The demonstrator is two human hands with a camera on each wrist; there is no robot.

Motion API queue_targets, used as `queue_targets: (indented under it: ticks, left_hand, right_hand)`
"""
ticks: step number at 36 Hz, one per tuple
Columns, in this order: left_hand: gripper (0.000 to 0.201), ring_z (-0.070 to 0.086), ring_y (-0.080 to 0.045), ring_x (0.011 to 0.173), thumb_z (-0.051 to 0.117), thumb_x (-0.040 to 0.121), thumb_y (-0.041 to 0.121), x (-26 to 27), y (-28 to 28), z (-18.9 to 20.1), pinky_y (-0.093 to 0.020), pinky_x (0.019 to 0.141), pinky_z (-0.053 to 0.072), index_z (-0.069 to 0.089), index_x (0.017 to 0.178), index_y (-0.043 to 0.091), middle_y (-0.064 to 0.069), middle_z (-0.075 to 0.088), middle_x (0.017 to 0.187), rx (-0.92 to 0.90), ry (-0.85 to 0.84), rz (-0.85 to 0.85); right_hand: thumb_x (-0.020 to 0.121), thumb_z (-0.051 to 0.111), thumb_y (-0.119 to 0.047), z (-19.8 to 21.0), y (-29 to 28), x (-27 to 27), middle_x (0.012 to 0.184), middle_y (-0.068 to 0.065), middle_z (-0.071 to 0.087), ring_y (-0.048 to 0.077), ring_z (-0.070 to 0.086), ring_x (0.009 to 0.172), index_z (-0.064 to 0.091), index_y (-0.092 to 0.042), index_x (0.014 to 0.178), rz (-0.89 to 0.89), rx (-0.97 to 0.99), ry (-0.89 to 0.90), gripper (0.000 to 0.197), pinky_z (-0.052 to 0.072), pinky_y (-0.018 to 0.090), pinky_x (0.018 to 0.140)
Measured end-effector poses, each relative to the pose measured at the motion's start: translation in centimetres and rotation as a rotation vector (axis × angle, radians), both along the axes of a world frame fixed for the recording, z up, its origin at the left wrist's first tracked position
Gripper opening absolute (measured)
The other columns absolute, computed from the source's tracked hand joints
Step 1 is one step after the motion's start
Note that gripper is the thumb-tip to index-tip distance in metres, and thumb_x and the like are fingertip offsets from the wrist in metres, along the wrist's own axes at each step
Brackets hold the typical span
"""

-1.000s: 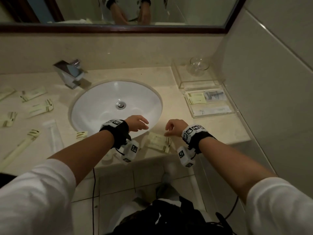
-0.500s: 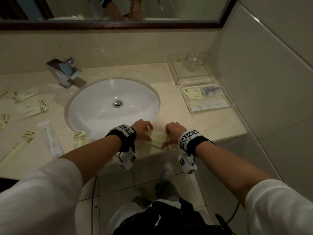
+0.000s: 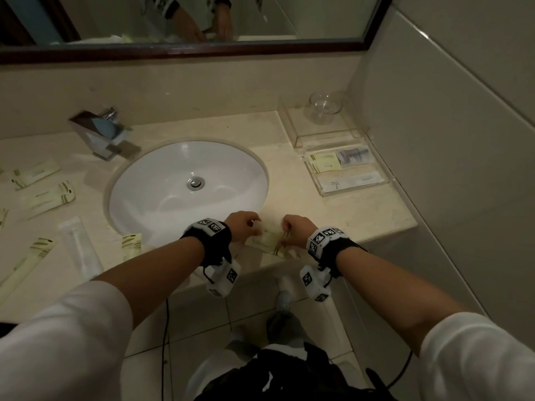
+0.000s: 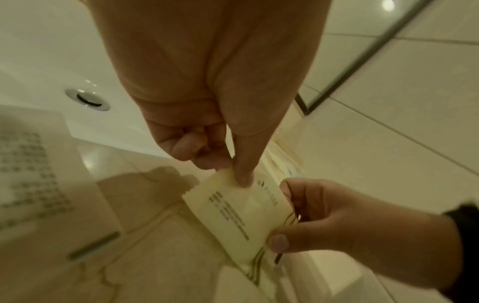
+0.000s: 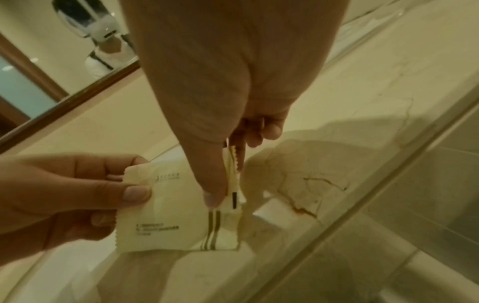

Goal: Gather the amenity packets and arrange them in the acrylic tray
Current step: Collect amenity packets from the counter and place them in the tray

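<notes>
A small cream amenity packet with brown stripes hangs just above the counter's front edge. My left hand pinches its left end between thumb and fingers. My right hand pinches its striped right end. The wrist views show the packet lifted off the marble. The acrylic tray stands at the right by the wall and holds a cream packet, a grey packet and a long white packet.
Several more cream packets and a clear tube lie left of the white sink. A faucet stands at the back left. A glass dish sits in a second acrylic box behind the tray.
Both hands came down onto the packet at the counter's front edge, pinched its two ends and raised it slightly off the marble.
</notes>
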State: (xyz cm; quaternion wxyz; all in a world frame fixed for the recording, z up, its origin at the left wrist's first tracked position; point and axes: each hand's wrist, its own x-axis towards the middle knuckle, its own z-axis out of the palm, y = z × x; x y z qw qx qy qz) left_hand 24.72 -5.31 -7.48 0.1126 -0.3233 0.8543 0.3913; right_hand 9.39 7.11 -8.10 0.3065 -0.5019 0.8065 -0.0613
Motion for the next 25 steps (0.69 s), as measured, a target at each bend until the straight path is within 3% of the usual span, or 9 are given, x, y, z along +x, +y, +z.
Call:
queue_targets:
  ticks: [2,4,7,12,16,20,22,25]
  left_hand:
    - [0.032,0.056,-0.026,0.104,0.063,0.088,0.026,-0.1,-0.4,0.2,-0.029,0.085,0.04,0.06,0.116,0.011,-0.01,0.062,0.112,0.045,0.034,0.048]
    - [0.025,0.055,-0.023,0.085,0.064,0.087,0.024,-0.2,-0.7,0.5,-0.027,0.074,0.042,0.062,0.108,0.01,-0.008,0.06,0.097,0.134,0.086,0.135]
    - [0.009,0.045,-0.015,0.061,0.064,0.087,0.015,-0.4,-1.3,1.1,-0.021,0.054,0.037,0.059,0.094,0.011,-0.003,0.053,0.074,0.307,0.198,0.293]
    - [0.002,0.041,-0.014,0.055,0.061,0.088,0.01,-1.1,-2.4,2.2,-0.02,0.05,0.036,0.059,0.088,0.011,-0.005,0.048,0.068,0.472,0.318,0.448]
    - [0.012,0.043,-0.016,0.056,0.059,0.09,0.008,-2.3,-3.0,2.6,-0.022,0.051,0.037,0.058,0.101,0.005,-0.007,0.049,0.067,0.502,0.355,0.496]
    - [0.012,0.043,-0.016,0.055,0.056,0.091,0.007,-4.1,-3.2,2.9,-0.019,0.048,0.038,0.058,0.103,0.004,-0.008,0.05,0.07,0.523,0.36,0.526]
    - [0.011,0.043,-0.016,0.055,0.055,0.092,0.007,-5.0,-3.2,3.1,-0.02,0.049,0.038,0.058,0.101,0.003,-0.008,0.049,0.071,0.533,0.363,0.539]
    - [0.007,0.045,-0.014,0.051,0.058,0.091,0.008,-6.7,-3.3,3.2,-0.02,0.049,0.039,0.058,0.085,0.006,-0.008,0.049,0.07,0.536,0.366,0.554]
  right_hand:
    - [0.072,0.077,-0.017,0.3,0.1,-0.4,0.078,-0.002,0.049,0.017,0.044,0.074,0.035,-0.029,0.065,-0.099,-0.049,-0.101,0.043,0.03,0.017,0.053]
    - [0.071,0.079,-0.015,0.8,0.1,-0.8,0.071,-0.005,0.048,0.015,0.046,0.068,0.044,-0.026,0.066,-0.232,-0.089,-0.246,0.037,0.037,0.021,0.057]
    - [0.074,0.076,-0.009,1.4,0.0,-1.4,0.072,0.002,0.06,0.018,0.058,0.07,0.057,-0.019,0.075,-0.49,-0.178,-0.549,0.021,0.048,0.031,0.067]
    - [0.085,0.066,-0.011,2.7,-0.4,-2.3,0.075,0.0,0.061,0.011,0.057,0.069,0.061,-0.019,0.087,-0.717,-0.285,-0.851,0.009,0.046,0.024,0.066]
    - [0.089,0.062,-0.013,3.5,-0.8,-3.1,0.077,0.0,0.062,0.012,0.059,0.07,0.061,-0.019,0.085,-0.724,-0.302,-0.889,0.006,0.047,0.024,0.067]
    - [0.09,0.061,-0.014,3.8,-1.2,-4.3,0.078,0.002,0.062,0.014,0.06,0.07,0.06,-0.018,0.086,-0.754,-0.315,-0.879,0.005,0.047,0.024,0.064]
    - [0.089,0.062,-0.016,3.8,-1.3,-5.2,0.077,0.001,0.062,0.014,0.059,0.069,0.061,-0.018,0.086,-0.773,-0.328,-0.845,0.004,0.046,0.023,0.061]
    - [0.088,0.063,-0.017,3.7,-1.4,-6.7,0.074,0.0,0.061,0.013,0.056,0.065,0.062,-0.017,0.085,-0.789,-0.344,-0.783,0.003,0.042,0.022,0.056]
